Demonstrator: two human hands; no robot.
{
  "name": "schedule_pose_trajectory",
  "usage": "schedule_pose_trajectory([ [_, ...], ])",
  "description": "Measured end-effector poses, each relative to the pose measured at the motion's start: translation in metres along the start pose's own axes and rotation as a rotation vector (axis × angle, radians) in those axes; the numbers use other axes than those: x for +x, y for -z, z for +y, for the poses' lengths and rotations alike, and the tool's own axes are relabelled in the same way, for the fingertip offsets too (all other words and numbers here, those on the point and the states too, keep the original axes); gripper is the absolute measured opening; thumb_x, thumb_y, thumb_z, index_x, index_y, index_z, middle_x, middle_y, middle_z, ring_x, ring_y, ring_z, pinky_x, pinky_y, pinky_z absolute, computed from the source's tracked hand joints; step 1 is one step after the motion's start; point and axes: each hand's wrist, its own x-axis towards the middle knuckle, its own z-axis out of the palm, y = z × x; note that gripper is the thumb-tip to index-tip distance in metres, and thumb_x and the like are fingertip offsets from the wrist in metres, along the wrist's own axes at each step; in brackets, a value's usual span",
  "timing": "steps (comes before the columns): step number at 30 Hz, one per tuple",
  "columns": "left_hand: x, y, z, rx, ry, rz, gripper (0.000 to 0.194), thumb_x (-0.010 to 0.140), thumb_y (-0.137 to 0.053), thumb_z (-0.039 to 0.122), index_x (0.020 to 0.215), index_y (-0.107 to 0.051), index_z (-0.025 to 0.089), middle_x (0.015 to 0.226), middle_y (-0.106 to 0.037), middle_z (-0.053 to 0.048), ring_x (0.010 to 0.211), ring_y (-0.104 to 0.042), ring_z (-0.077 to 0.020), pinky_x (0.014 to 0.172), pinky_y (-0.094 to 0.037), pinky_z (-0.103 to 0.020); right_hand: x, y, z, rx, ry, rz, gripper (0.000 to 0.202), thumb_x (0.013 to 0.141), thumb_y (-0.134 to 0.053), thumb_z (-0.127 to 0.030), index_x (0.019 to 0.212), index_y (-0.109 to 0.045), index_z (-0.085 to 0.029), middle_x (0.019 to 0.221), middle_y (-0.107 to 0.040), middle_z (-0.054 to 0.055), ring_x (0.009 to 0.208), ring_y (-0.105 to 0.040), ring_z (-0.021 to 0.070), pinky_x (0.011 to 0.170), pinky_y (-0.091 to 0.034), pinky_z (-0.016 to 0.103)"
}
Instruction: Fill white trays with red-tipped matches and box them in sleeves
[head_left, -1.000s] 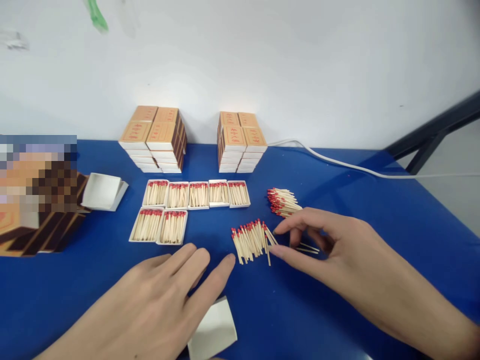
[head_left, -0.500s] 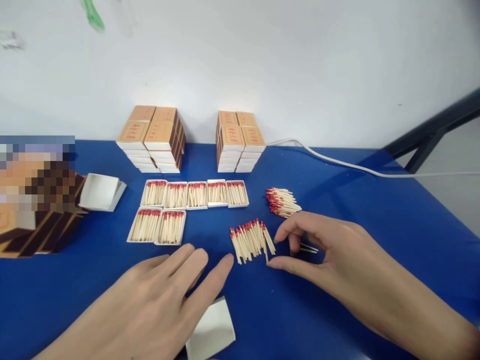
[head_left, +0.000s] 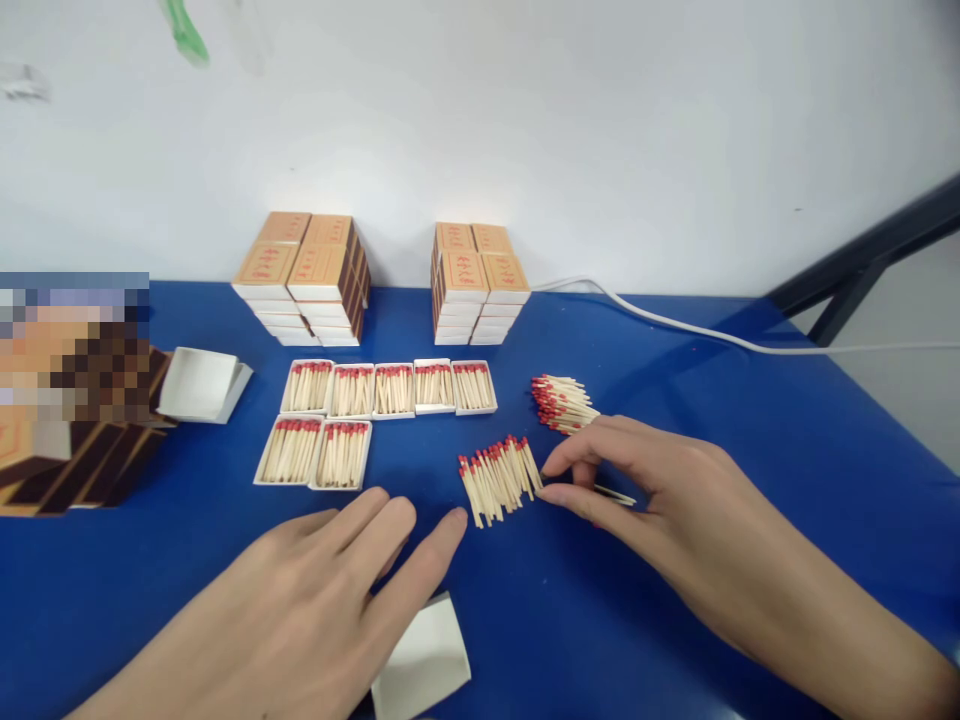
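My left hand (head_left: pixel 322 600) is open over the blue table, index finger stretched out to the left edge of a row of loose red-headed matchsticks (head_left: pixel 499 480). An empty white matchbox tray (head_left: pixel 427 660) lies partly hidden beneath this hand. At the row's right end, my right hand (head_left: pixel 645 480) has thumb and index finger pinched together on the lower end of a matchstick (head_left: pixel 534 468). Behind its fingers is another heap of matchsticks (head_left: pixel 562 403), partly covered. Loose sticks (head_left: pixel 619 496) show under the palm.
Several matchstick-filled trays (head_left: pixel 392 392) stand in two rows at centre-left. Behind them, two stacks of matchboxes (head_left: pixel 322 265) (head_left: pixel 480 275) stand by the wall. White trays (head_left: pixel 199 385) and brown box sleeves (head_left: pixel 112 460) lie at left. A white cable (head_left: pixel 675 325) crosses the back right.
My right thumb has moved up toward the index finger, closing the gap between them. The stray matchstick at the row's right end now sits nearer the others. My left hand has stayed put.
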Motion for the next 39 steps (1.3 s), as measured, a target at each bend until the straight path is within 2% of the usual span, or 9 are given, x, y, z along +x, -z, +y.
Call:
schedule_pose_trajectory([
  [5, 0.002, 0.001, -0.001, 0.01, 0.005, 0.004, 0.081, 0.127, -0.026, 0.07, 0.193, -0.028, 0.023, 0.15, -0.083, -0.011, 0.135, -0.077, -0.0334, 0.109, -0.054, -0.049, -0.001, 0.017, 0.009, -0.017, 0.022, 0.045, 0.022, 0.111, -0.079, -0.058, 0.107, -0.088, -0.038, 0.11, -0.09, -0.001, 0.088, -0.083, 0.0247, 0.076, -0.062, 0.036],
  [9, 0.002, 0.001, -0.001, 0.004, 0.013, -0.008, 0.079, 0.127, -0.025, 0.071, 0.191, -0.035, 0.024, 0.152, -0.082, -0.011, 0.137, -0.076, -0.0332, 0.11, -0.053, -0.05, -0.005, 0.032, 0.023, -0.095, 0.004, 0.046, 0.045, 0.105, -0.077, -0.082, 0.106, -0.09, -0.039, 0.101, -0.09, 0.001, 0.076, -0.081, 0.0261, 0.063, -0.059, 0.038],
  [12, 0.003, 0.002, -0.001, 0.008, 0.01, -0.008, 0.079, 0.128, -0.026, 0.069, 0.191, -0.033, 0.024, 0.151, -0.082, -0.01, 0.135, -0.077, -0.0329, 0.109, -0.053, -0.05, -0.012, 0.035, 0.035, -0.14, -0.034, 0.007, 0.054, 0.096, -0.081, -0.089, 0.114, -0.09, -0.039, 0.105, -0.09, 0.003, 0.068, -0.078, 0.0249, 0.052, -0.052, 0.037],
  [15, 0.004, 0.004, -0.002, 0.017, -0.014, -0.001, 0.081, 0.128, -0.026, 0.069, 0.194, -0.025, 0.021, 0.154, -0.082, -0.009, 0.137, -0.076, -0.0326, 0.112, -0.052, -0.05, -0.02, 0.035, 0.044, -0.194, -0.049, -0.029, 0.05, 0.091, -0.089, -0.085, 0.113, -0.088, -0.04, 0.109, -0.089, 0.003, 0.076, -0.08, 0.0278, 0.057, -0.055, 0.038],
  [20, 0.002, 0.003, -0.005, 0.031, -0.034, -0.001, 0.085, 0.127, -0.029, 0.072, 0.194, -0.022, 0.021, 0.155, -0.082, -0.009, 0.137, -0.077, -0.0334, 0.11, -0.054, -0.049, -0.025, 0.033, 0.044, -0.236, -0.123, -0.097, 0.035, 0.107, -0.075, -0.072, 0.1, -0.086, -0.04, 0.102, -0.089, 0.001, 0.083, -0.081, 0.0287, 0.071, -0.059, 0.039],
  [24, -0.002, 0.002, -0.006, 0.031, -0.02, 0.008, 0.084, 0.126, -0.031, 0.074, 0.193, -0.029, 0.024, 0.157, -0.081, -0.009, 0.137, -0.078, -0.034, 0.109, -0.056, -0.049, -0.016, 0.024, 0.028, -0.206, -0.121, 0.005, 0.032, 0.107, -0.074, -0.063, 0.096, -0.086, -0.035, 0.1, -0.089, 0.004, 0.084, -0.081, 0.0291, 0.072, -0.056, 0.039],
  [30, -0.005, 0.002, -0.002, 0.01, -0.002, -0.02, 0.078, 0.126, -0.034, 0.072, 0.189, -0.042, 0.025, 0.157, -0.08, -0.011, 0.14, -0.077, -0.0343, 0.113, -0.059, -0.049, 0.0, 0.004, 0.001, -0.126, -0.112, 0.145, 0.022, 0.105, -0.077, -0.041, 0.088, -0.085, -0.031, 0.074, -0.079, 0.0, 0.056, -0.061, 0.0197, 0.062, -0.048, 0.036],
  [34, -0.004, 0.0, -0.001, 0.003, 0.009, -0.025, 0.081, 0.127, -0.029, 0.071, 0.192, -0.033, 0.024, 0.157, -0.08, -0.012, 0.139, -0.077, -0.0345, 0.114, -0.058, -0.051, 0.004, -0.005, -0.006, -0.066, -0.121, 0.194, 0.022, 0.104, -0.08, -0.039, 0.084, -0.086, -0.031, 0.067, -0.075, -0.001, 0.052, -0.059, 0.0186, 0.056, -0.043, 0.036],
  [39, -0.001, 0.0, -0.003, 0.007, -0.008, -0.011, 0.083, 0.127, -0.027, 0.071, 0.195, -0.021, 0.024, 0.159, -0.08, -0.011, 0.141, -0.076, -0.0338, 0.115, -0.054, -0.051, 0.005, -0.01, -0.011, 0.009, -0.154, 0.223, 0.021, 0.102, -0.083, -0.037, 0.083, -0.086, -0.03, 0.069, -0.076, -0.001, 0.056, -0.064, 0.0182, 0.057, -0.046, 0.035],
])
